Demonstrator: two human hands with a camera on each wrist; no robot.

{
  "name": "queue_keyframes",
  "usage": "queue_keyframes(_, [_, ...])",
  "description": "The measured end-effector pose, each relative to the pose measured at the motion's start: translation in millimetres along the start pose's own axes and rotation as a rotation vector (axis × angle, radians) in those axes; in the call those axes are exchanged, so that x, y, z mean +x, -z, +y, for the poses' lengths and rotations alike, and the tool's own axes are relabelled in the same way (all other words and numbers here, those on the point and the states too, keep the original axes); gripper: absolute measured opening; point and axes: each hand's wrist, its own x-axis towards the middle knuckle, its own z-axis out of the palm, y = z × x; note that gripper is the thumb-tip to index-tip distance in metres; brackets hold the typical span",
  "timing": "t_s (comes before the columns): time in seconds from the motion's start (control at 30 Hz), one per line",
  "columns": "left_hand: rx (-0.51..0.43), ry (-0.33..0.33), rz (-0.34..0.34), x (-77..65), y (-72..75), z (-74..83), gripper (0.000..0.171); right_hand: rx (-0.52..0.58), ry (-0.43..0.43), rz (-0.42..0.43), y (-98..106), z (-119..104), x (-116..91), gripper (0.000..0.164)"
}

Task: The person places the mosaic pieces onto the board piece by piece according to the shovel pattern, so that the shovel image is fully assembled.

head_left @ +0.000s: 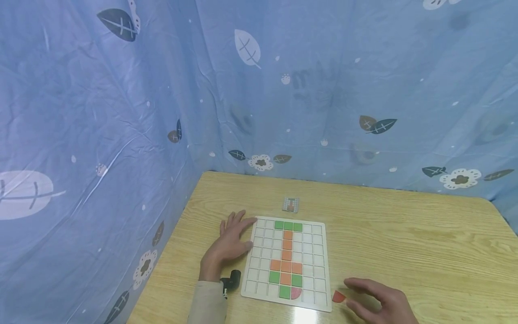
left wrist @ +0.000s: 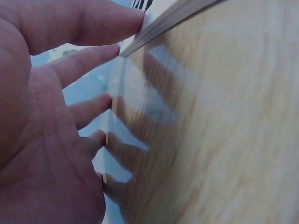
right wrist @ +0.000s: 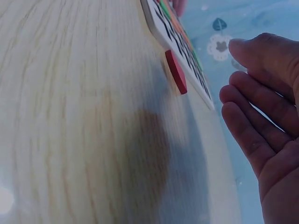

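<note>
A white gridded board (head_left: 308, 259) lies flat on the table, with green tiles (head_left: 285, 292), orange tiles (head_left: 287, 245) and one pinkish-red rounded tile (head_left: 296, 293) in its cells. At its left side is my left hand (head_left: 227, 245), fingers spread; the thumb and index finger (left wrist: 86, 65) touch the board's edge. Off the board's lower right corner sits a red quarter-round tile (head_left: 338, 296), also visible in the right wrist view as a red piece (right wrist: 176, 73). My right hand (head_left: 388, 306) hovers just right of that tile, thumb and fingers apart, holding nothing.
Beyond the board's top edge lies a small pattern card (head_left: 291, 205). The wooden table (head_left: 404, 225) extends widely to the right. Blue curtains (head_left: 323, 90) with leaf prints hang behind and to the left. A black device (head_left: 232, 279) is by the left wrist.
</note>
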Motion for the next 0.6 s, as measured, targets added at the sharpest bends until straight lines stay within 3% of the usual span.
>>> queue_keyframes(0.4, [0.014, 0.009, -0.017, 1.7, 0.0, -2.9, 0.075, 0.011, 0.05, 0.008, -8.4, 13.0, -5.7, 0.053])
queue_keyframes(0.53, [0.016, -0.005, -0.012, 1.6, 0.2, -3.5, 0.076, 0.018, 0.024, -0.016, -9.3, 12.3, -7.7, 0.049])
queue_keyframes(0.6, [0.015, -0.009, -0.008, 1.3, 0.3, -3.5, 0.076, 0.033, -0.029, -0.065, -7.7, 10.6, -7.9, 0.043])
